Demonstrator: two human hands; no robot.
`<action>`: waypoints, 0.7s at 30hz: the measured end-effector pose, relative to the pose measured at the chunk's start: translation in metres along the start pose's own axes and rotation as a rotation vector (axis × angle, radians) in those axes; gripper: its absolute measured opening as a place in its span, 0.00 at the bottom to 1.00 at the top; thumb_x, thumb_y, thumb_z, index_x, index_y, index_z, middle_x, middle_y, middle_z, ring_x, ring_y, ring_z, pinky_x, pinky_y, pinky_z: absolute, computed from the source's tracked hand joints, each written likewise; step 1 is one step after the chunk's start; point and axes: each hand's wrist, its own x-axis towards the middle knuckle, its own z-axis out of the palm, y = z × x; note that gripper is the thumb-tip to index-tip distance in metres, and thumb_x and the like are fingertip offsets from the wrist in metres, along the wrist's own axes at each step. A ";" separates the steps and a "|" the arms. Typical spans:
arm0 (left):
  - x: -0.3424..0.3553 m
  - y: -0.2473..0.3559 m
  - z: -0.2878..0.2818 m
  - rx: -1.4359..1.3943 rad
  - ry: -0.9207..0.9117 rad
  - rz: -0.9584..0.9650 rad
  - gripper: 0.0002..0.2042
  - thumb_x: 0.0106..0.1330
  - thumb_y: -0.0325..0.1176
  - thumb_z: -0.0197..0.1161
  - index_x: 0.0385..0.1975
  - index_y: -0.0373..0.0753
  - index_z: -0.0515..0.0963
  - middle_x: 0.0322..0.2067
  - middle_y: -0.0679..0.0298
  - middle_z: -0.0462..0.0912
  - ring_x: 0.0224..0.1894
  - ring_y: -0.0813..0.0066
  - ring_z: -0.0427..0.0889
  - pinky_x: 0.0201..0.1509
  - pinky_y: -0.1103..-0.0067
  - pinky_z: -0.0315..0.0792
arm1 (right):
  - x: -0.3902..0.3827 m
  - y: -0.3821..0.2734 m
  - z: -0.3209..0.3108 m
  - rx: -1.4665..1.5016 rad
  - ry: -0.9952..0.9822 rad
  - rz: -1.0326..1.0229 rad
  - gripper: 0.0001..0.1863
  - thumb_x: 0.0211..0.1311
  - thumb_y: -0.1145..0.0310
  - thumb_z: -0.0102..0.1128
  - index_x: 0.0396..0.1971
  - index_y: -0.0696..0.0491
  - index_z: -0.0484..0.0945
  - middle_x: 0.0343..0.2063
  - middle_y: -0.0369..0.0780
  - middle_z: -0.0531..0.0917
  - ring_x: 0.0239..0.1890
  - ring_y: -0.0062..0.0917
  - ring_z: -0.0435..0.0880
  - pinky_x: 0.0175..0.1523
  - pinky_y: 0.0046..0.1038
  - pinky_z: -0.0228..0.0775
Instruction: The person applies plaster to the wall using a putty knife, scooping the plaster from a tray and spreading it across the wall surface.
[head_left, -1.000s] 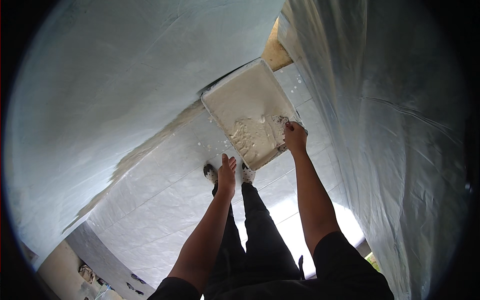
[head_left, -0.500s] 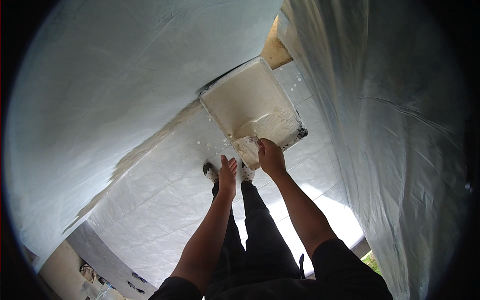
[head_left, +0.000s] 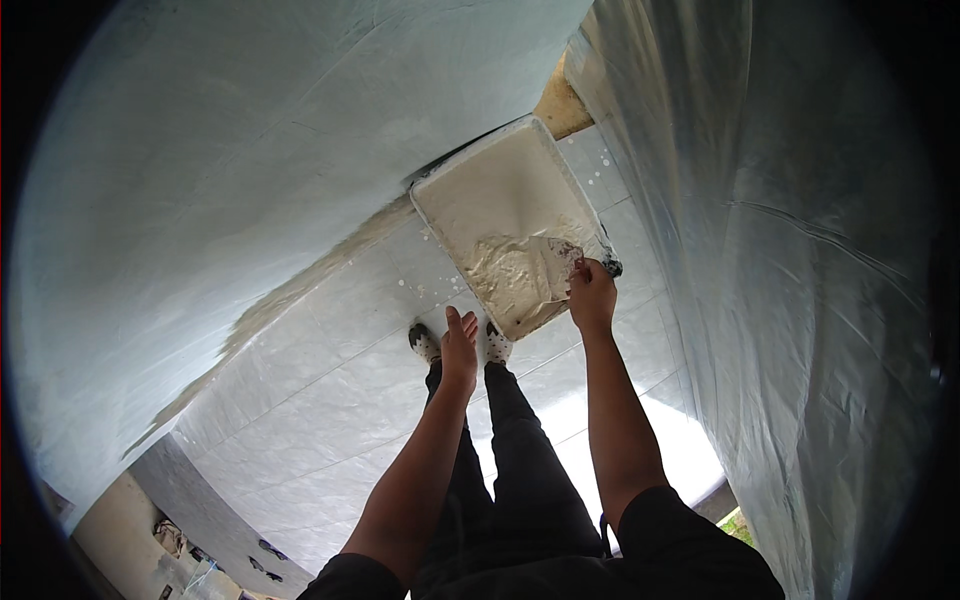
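Note:
A large rectangular tub (head_left: 436, 232) of thick cream-coloured plaster (head_left: 508, 268) stands in front of my feet. In my right hand (head_left: 594, 295), at the tub's near right corner, the fingers are closed around a broad plaster-smeared scraper (head_left: 560, 258). Its blade rests in or just over the plaster, and the smears make its edges hard to tell. My left hand (head_left: 460, 348) hovers short of the tub's near left side, holding nothing, with its thumb raised and fingers stretched out.
A pale, smoothly coated wall (head_left: 260, 180) rises on the left, with a rough unfinished strip at its foot. Clear plastic sheeting (head_left: 790, 300) hangs on the right. Grey floor tiles (head_left: 330, 360) carry white splashes beside the tub. My feet (head_left: 497, 345) stand close to it.
My right hand has moved right with the scraper, from the tub's near left part to its near right corner. More plaster surface shows at the near end. My left hand has hardly moved.

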 end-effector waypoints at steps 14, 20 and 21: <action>-0.002 -0.003 0.001 0.004 -0.005 -0.016 0.45 0.69 0.69 0.32 0.63 0.27 0.64 0.65 0.46 0.65 0.69 0.57 0.62 0.74 0.65 0.50 | -0.032 -0.014 0.015 0.095 -0.153 -0.148 0.11 0.63 0.69 0.55 0.40 0.58 0.80 0.29 0.48 0.84 0.33 0.37 0.85 0.40 0.34 0.76; 0.003 -0.007 -0.001 0.000 -0.014 -0.031 0.45 0.69 0.69 0.31 0.63 0.27 0.64 0.65 0.46 0.65 0.69 0.57 0.62 0.74 0.65 0.49 | -0.037 -0.012 0.015 -0.100 -0.044 -0.237 0.11 0.63 0.71 0.54 0.42 0.57 0.80 0.34 0.49 0.84 0.39 0.43 0.84 0.46 0.35 0.75; 0.003 -0.006 -0.003 -0.001 -0.005 -0.029 0.45 0.69 0.69 0.31 0.63 0.27 0.64 0.65 0.46 0.65 0.69 0.57 0.62 0.74 0.65 0.49 | -0.031 -0.017 0.009 -0.051 -0.024 -0.154 0.11 0.63 0.71 0.54 0.42 0.57 0.80 0.34 0.49 0.85 0.40 0.42 0.84 0.46 0.34 0.75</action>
